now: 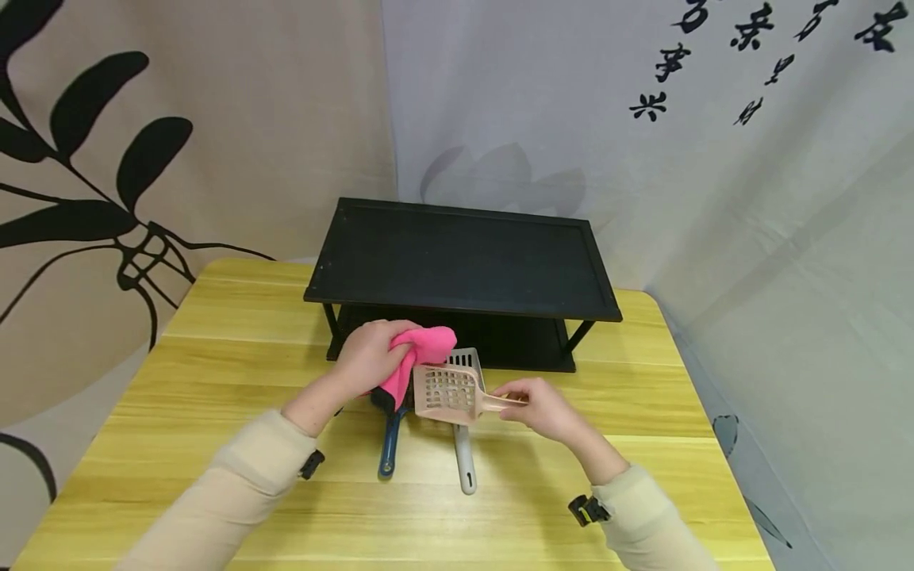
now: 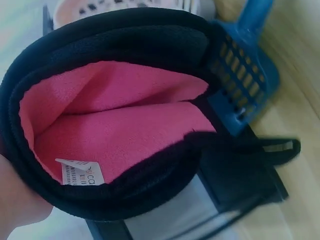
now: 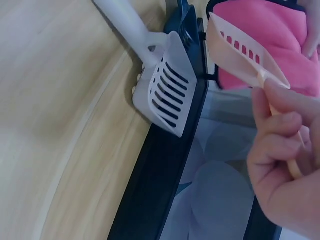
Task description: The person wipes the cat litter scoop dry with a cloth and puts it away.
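My left hand (image 1: 373, 355) grips a pink mitt (image 1: 428, 344) over the front of the black shelf. In the left wrist view, the mitt's mouth gapes, showing dark trim (image 2: 125, 215), a pink lining and a white label (image 2: 82, 172). The pale pink litter scoop (image 1: 448, 394) is in my right hand (image 1: 539, 408), its handle pinched between thumb and fingers. That scoop overlaps a grey litter scoop (image 1: 465, 464), whose handle points toward me. Left of it is a blue litter scoop (image 1: 389, 452), its upper part partly hidden by the mitt.
A two-tier black shelf (image 1: 464, 258) stands at the back of the wooden table (image 1: 236, 381). Behind it hangs a pale curtain (image 1: 500, 103) with printed dark leaves and characters. The grey and blue scoops lie by the shelf's front edge.
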Demonstrator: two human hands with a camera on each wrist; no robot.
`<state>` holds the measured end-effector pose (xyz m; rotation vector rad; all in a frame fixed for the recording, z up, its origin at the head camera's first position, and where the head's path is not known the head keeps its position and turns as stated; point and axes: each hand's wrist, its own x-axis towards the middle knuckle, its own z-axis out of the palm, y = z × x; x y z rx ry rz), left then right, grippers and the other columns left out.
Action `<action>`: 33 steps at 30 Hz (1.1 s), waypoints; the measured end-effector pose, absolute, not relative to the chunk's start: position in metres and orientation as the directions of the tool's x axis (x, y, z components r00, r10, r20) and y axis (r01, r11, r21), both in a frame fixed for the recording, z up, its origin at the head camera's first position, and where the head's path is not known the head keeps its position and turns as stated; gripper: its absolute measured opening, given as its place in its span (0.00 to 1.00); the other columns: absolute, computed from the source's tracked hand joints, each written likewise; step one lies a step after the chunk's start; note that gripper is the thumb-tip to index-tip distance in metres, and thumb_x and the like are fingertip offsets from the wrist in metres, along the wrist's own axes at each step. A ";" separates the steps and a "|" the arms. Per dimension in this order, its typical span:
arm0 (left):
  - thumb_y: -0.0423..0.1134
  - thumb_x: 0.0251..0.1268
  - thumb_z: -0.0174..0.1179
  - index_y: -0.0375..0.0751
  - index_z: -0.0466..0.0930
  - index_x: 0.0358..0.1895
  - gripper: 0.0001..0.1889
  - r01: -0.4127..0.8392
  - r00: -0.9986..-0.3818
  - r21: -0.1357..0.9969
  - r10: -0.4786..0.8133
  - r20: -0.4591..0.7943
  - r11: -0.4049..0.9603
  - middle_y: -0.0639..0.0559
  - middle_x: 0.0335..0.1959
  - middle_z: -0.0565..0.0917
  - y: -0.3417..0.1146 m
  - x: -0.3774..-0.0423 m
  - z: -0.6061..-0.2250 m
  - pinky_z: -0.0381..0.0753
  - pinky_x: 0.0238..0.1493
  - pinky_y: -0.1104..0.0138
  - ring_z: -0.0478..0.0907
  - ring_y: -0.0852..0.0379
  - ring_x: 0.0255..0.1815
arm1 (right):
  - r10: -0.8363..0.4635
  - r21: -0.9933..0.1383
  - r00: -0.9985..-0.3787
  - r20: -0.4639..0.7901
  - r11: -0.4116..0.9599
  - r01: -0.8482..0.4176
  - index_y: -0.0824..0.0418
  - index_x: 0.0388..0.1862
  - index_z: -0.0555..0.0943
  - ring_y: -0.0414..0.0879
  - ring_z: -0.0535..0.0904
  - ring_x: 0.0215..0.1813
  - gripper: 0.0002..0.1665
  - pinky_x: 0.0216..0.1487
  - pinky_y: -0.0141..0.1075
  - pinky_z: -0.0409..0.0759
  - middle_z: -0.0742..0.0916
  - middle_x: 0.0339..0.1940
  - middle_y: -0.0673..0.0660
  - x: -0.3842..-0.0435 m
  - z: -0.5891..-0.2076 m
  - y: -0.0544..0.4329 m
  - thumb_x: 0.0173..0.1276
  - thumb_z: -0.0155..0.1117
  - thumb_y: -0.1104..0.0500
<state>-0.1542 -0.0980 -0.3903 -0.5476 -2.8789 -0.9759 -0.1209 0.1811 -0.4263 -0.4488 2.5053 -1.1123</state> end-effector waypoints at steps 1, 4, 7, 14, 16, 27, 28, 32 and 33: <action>0.34 0.62 0.59 0.44 0.82 0.48 0.12 0.371 -0.926 0.563 0.343 0.160 0.738 0.49 0.36 0.86 -0.094 -0.153 -0.390 0.73 0.34 0.67 0.72 0.57 0.29 | -0.428 -0.750 -0.886 -0.180 0.643 -0.158 0.65 0.45 0.83 0.41 0.73 0.29 0.13 0.28 0.30 0.74 0.85 0.33 0.58 -0.121 -0.425 0.179 0.59 0.65 0.67; 0.34 0.61 0.60 0.45 0.83 0.47 0.11 0.430 -0.897 0.514 0.417 0.147 0.742 0.52 0.30 0.84 -0.084 -0.150 -0.390 0.70 0.31 0.70 0.69 0.59 0.27 | -0.433 -0.747 -0.891 -0.136 0.636 -0.195 0.64 0.44 0.84 0.41 0.76 0.34 0.13 0.33 0.30 0.76 0.86 0.36 0.58 -0.120 -0.424 0.175 0.59 0.65 0.67; 0.34 0.60 0.60 0.46 0.83 0.45 0.10 0.458 -0.883 0.470 0.448 0.141 0.755 0.54 0.24 0.81 -0.081 -0.149 -0.390 0.68 0.27 0.70 0.68 0.60 0.25 | -0.432 -0.752 -0.896 -0.100 0.622 -0.216 0.63 0.43 0.84 0.41 0.78 0.36 0.12 0.36 0.30 0.78 0.87 0.39 0.59 -0.118 -0.424 0.174 0.59 0.65 0.67; 0.34 0.60 0.60 0.47 0.82 0.48 0.12 0.468 -0.876 0.483 0.463 0.139 0.740 0.56 0.18 0.77 -0.086 -0.151 -0.391 0.66 0.26 0.70 0.68 0.60 0.23 | -0.448 -0.772 -0.889 -0.090 0.595 -0.222 0.65 0.45 0.83 0.45 0.80 0.39 0.13 0.37 0.30 0.79 0.86 0.42 0.62 -0.117 -0.423 0.180 0.59 0.65 0.67; 0.33 0.61 0.60 0.45 0.82 0.48 0.12 0.453 -0.882 0.500 0.453 0.131 0.738 0.54 0.20 0.79 -0.090 -0.153 -0.392 0.66 0.27 0.70 0.68 0.60 0.23 | -0.453 -0.776 -0.886 -0.094 0.591 -0.220 0.66 0.45 0.83 0.44 0.80 0.38 0.13 0.37 0.30 0.79 0.86 0.42 0.62 -0.118 -0.424 0.183 0.60 0.64 0.67; 0.33 0.65 0.55 0.40 0.79 0.51 0.13 0.267 -0.903 0.747 0.429 -0.027 0.609 0.46 0.40 0.82 -0.102 -0.169 -0.390 0.73 0.32 0.70 0.74 0.58 0.29 | -0.540 -0.766 -0.832 -0.125 0.585 -0.265 0.62 0.41 0.85 0.36 0.78 0.35 0.10 0.37 0.28 0.78 0.87 0.37 0.56 -0.120 -0.426 0.189 0.59 0.66 0.65; 0.33 0.66 0.55 0.40 0.79 0.52 0.13 0.255 -0.893 0.766 0.448 -0.048 0.590 0.46 0.40 0.82 -0.101 -0.169 -0.391 0.74 0.33 0.70 0.74 0.58 0.29 | -0.546 -0.769 -0.829 -0.118 0.579 -0.272 0.62 0.40 0.85 0.36 0.77 0.35 0.10 0.36 0.28 0.77 0.87 0.37 0.56 -0.121 -0.425 0.188 0.59 0.66 0.65; 0.34 0.67 0.53 0.40 0.78 0.52 0.13 0.217 -0.831 0.833 0.544 -0.116 0.509 0.46 0.39 0.82 -0.095 -0.170 -0.394 0.77 0.35 0.70 0.75 0.59 0.30 | -0.573 -0.761 -0.816 -0.071 0.560 -0.327 0.63 0.39 0.85 0.36 0.75 0.33 0.10 0.35 0.28 0.77 0.87 0.37 0.57 -0.125 -0.419 0.185 0.57 0.67 0.66; 0.34 0.67 0.53 0.40 0.78 0.52 0.13 0.213 -0.815 0.844 0.566 -0.125 0.493 0.46 0.39 0.81 -0.094 -0.171 -0.394 0.77 0.35 0.70 0.75 0.59 0.31 | -0.581 -0.755 -0.812 -0.064 0.560 -0.341 0.63 0.40 0.85 0.36 0.76 0.33 0.10 0.35 0.28 0.77 0.87 0.37 0.57 -0.126 -0.418 0.185 0.57 0.67 0.66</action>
